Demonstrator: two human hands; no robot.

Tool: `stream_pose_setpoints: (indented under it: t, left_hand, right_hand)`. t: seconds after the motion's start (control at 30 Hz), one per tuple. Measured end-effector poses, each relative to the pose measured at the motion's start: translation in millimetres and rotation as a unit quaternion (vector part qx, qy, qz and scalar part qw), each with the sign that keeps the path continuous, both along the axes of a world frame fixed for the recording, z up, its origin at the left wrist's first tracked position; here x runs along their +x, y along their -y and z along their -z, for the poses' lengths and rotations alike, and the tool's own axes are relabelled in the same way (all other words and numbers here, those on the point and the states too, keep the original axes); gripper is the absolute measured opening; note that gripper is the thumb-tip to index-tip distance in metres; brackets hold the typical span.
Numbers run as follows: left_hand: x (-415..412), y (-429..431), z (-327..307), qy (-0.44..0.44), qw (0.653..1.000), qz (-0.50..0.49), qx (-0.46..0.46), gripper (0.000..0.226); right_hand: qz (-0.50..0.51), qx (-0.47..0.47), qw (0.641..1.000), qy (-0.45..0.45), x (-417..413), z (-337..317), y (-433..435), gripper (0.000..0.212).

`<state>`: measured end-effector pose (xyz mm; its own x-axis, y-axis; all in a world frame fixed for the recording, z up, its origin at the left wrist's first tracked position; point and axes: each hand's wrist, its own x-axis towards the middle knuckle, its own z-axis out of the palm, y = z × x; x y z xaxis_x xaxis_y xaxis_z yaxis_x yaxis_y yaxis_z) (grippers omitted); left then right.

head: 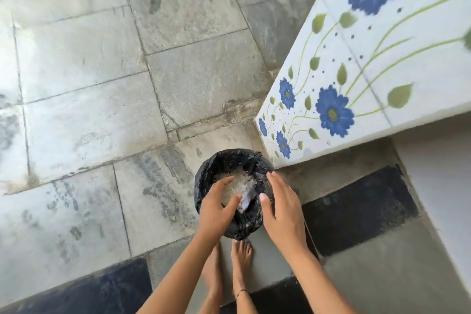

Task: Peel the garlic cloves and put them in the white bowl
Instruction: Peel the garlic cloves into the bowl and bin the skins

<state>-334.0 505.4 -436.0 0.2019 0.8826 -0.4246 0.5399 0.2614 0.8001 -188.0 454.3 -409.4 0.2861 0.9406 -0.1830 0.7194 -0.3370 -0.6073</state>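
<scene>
I stand over a small bin lined with a black plastic bag (204,176) on the stone floor. White papery garlic skins (238,182) lie inside it. My left hand (219,208) hovers over the bin's left side with relaxed, slightly bent fingers and holds nothing. My right hand (283,209) is over the bin's right rim, fingers spread and straight. No garlic cloves and no white bowl are in view.
Grey stone floor tiles (102,109) spread to the left. A white wall with painted blue flowers (356,84) rises at the right. A step with black and grey bands (356,211) lies under me, my bare feet (239,257) just behind the bin.
</scene>
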Motion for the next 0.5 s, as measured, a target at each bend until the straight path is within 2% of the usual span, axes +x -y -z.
stream_pose_setpoints:
  t: [0.13,0.3,0.4,0.5]
  left_hand:
    - [4.4,1.7,-159.4,-0.018,0.98,0.126,0.153,0.043]
    - [27.2,42.0,-317.8,0.079,0.952,0.19,0.228,0.05]
    - [52.6,81.7,-375.4,0.135,0.924,0.229,0.276,0.043]
    - [93.2,121.7,-408.9,0.163,0.892,0.279,0.316,0.041]
  right_hand:
    - [0.035,0.095,0.991,0.088,-2.4,-141.2,36.9,0.048]
    - [0.098,0.242,0.958,0.12,8.7,-300.4,110.7,0.049]
    - [0.168,0.307,0.926,0.143,30.1,-354.2,170.9,0.049]
    - [0.232,0.321,0.899,0.187,64.3,-379.0,235.4,0.048]
